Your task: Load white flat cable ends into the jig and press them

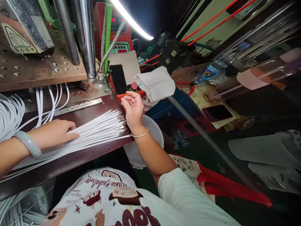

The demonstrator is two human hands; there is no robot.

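Note:
A fan of white flat cords (94, 130) with small metal ends (121, 124) lies along the dark red bench top. My left hand (56, 133), wearing a pale grey bangle, rests over these cords at the left, thumb and curled fingers closed on them. Just past the metal ends my right hand (133, 106) is raised, palm up and fingers loosely bent, with nothing in it. Close to its fingertips sits a red push button (134, 86). A slotted metal strip (81, 106) lies behind the cords.
A press (25, 69) with a hand-warning label stands at the left, more cords (10, 116) looping below its plate. Behind my right hand are a phone (118, 78), a folded white cloth (156, 84) and a red control box (121, 47). A white bucket (152, 131) stands beside the bench.

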